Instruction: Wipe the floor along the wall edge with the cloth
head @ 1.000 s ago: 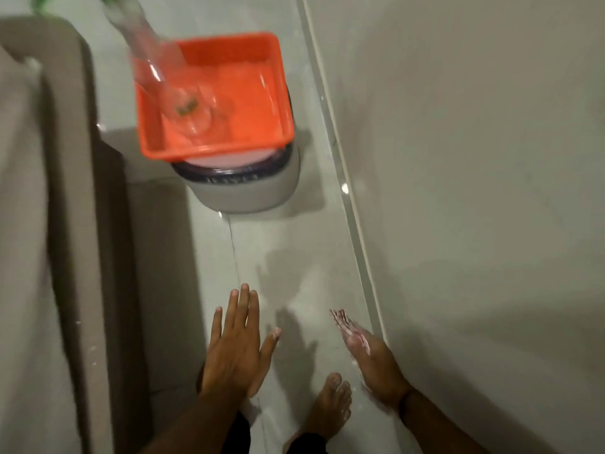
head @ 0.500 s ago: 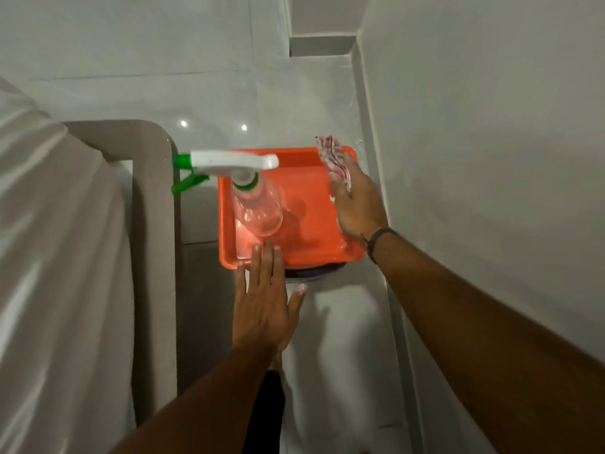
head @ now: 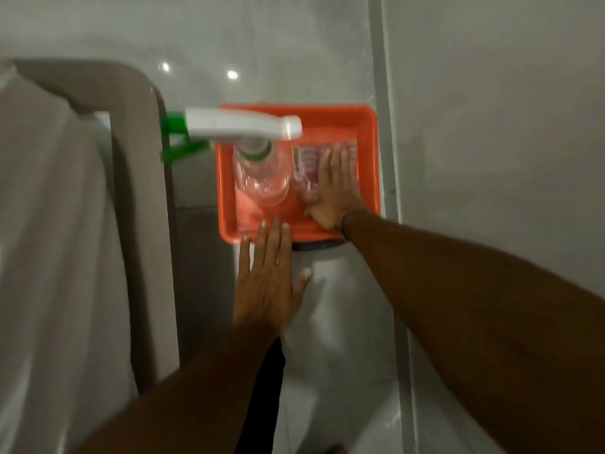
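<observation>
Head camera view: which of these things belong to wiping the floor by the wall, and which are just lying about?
Belonging to the job:
red-and-white patterned cloth, under the flat right hand
glossy grey tiled floor
pale wall skirting

Just there:
clear plastic spray bottle
orange plastic tray
open left hand

tray (head: 368,152): orange
cloth (head: 307,162): white with red-pink stripes
spray bottle (head: 262,178): clear body, white head, green trigger
floor (head: 278,44): glossy pale grey
</observation>
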### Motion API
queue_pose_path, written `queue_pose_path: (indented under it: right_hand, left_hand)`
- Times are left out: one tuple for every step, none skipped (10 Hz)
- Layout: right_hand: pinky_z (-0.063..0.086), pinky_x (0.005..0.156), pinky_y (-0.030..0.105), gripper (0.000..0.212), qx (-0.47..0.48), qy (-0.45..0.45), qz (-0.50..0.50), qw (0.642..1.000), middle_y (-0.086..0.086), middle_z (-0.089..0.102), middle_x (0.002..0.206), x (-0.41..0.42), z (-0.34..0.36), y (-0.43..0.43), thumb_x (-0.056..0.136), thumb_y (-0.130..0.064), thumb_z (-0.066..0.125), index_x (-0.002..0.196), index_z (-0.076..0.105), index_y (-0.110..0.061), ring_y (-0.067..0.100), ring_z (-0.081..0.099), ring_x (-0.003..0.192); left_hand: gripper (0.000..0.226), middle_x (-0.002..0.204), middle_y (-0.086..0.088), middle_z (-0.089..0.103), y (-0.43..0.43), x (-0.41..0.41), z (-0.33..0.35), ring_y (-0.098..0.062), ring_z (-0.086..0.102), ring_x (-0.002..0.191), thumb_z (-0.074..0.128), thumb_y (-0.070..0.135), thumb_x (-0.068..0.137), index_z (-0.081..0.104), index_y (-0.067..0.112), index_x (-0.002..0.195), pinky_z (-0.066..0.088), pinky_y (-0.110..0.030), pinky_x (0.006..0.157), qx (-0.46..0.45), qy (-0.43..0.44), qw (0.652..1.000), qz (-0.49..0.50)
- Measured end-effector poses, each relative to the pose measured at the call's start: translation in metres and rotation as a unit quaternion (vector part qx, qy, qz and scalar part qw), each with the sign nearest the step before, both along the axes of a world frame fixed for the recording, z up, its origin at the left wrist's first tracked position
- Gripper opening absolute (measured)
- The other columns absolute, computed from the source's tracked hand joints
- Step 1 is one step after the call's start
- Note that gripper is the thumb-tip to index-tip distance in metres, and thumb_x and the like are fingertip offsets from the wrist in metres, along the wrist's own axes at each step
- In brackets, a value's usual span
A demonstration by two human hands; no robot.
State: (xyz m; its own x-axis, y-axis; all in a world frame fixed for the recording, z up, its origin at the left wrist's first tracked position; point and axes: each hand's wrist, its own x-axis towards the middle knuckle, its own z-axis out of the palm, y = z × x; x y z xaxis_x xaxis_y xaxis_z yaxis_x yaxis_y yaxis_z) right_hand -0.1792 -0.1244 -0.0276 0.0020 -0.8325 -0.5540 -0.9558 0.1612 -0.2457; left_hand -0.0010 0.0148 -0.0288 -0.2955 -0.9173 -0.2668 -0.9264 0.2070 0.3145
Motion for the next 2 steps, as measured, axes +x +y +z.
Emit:
queue_pose_path:
  right_hand:
    - [-0.002, 0.135, 0.053, 0.096, -0.057, -0.003, -0.017, 0.998, 0.024, -0.014, 0.175, -0.002, 0.021, 0.018, 0.105, -0.057, 0.040, 0.164, -0.010, -0.001, 0.040, -0.014, 0.164]
    - [0.007, 0.135, 0.055, 0.090, -0.109, -0.047, -0.088, 0.989, 0.021, -0.003, 0.178, -0.009, 0.049, 0.062, 0.105, -0.048, 0.050, 0.166, -0.001, -0.005, 0.038, -0.005, 0.165]
  left_hand:
    - [0.084, 0.182, -0.015, 0.011, 0.005, -0.007, 0.014, -0.031, 0.007, 0.169, 0.031, 0.060, 0.110, 0.014, 0.006, 0.171, 0.007, -0.057, 0.135, -0.010, -0.012, 1.000, -0.014]
    - [0.083, 0.181, -0.017, 0.011, 0.032, -0.014, 0.034, -0.032, 0.008, 0.168, 0.032, 0.058, 0.110, 0.015, 0.004, 0.171, 0.007, -0.056, 0.135, -0.019, -0.016, 0.998, -0.053]
